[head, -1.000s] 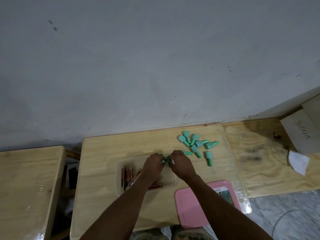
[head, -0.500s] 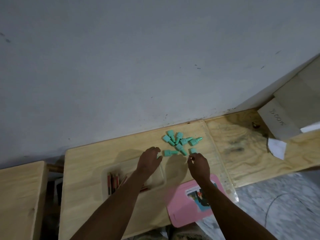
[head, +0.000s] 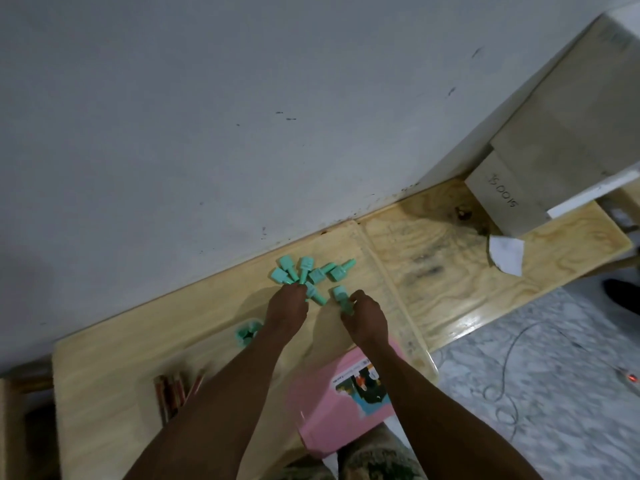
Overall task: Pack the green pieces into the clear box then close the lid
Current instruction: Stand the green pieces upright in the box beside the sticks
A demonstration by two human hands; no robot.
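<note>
Several green pieces (head: 311,273) lie in a loose pile on the wooden table (head: 114,344) near the wall. My left hand (head: 285,311) reaches into the pile, fingertips touching one green piece (head: 313,294). My right hand (head: 363,318) pinches another green piece (head: 341,297) at the pile's near edge. The clear box (head: 214,355) sits at the left under my left forearm; a few green pieces (head: 246,332) lie in its far corner, and thin reddish sticks (head: 173,393) lie at its left end. The pink lid (head: 343,400) rests at the table's near edge.
A second plywood table (head: 467,271) adjoins on the right, carrying a grey cardboard box (head: 509,202) and a white paper scrap (head: 505,252). Marbled floor with a thin cable (head: 512,362) lies to the right. A wall runs behind the tables.
The view swung right and tilted. My left hand moved from over the clear box up to the green pile. My right hand closed its fingers on a green piece.
</note>
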